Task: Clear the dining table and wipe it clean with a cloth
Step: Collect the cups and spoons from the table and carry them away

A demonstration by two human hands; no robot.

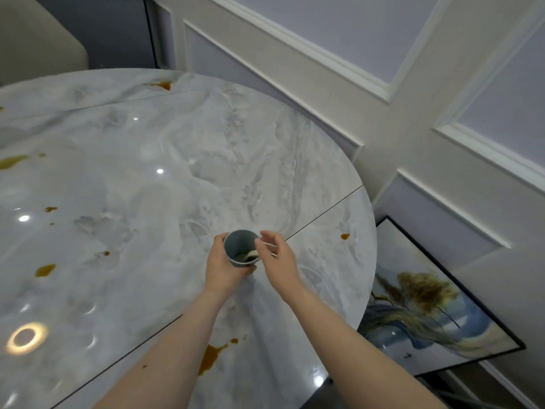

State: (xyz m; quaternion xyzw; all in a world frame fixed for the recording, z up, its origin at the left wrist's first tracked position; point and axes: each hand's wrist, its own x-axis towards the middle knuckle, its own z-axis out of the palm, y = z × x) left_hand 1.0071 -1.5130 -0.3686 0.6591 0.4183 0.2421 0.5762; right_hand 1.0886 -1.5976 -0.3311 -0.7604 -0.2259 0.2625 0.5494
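A small paper cup (pixel 239 246) with a grey inside is held just above the round marble dining table (pixel 177 160), tilted away from me. My left hand (pixel 222 267) is wrapped around its side. My right hand (pixel 275 256) is at the cup's rim, its fingers pinching a thin white stick-like thing (pixel 267 245) that reaches into the cup. Something dark and crumpled lies at the cup's bottom. Brown liquid stains dot the tabletop: one near my left forearm (pixel 211 357), others at the left (pixel 44 270) and far edge (pixel 163 85).
The table's right edge runs close to a panelled white wall (pixel 368 93). A framed painting (pixel 424 302) leans on the floor against that wall. A beige chair back (pixel 35 39) stands beyond the table at the far left.
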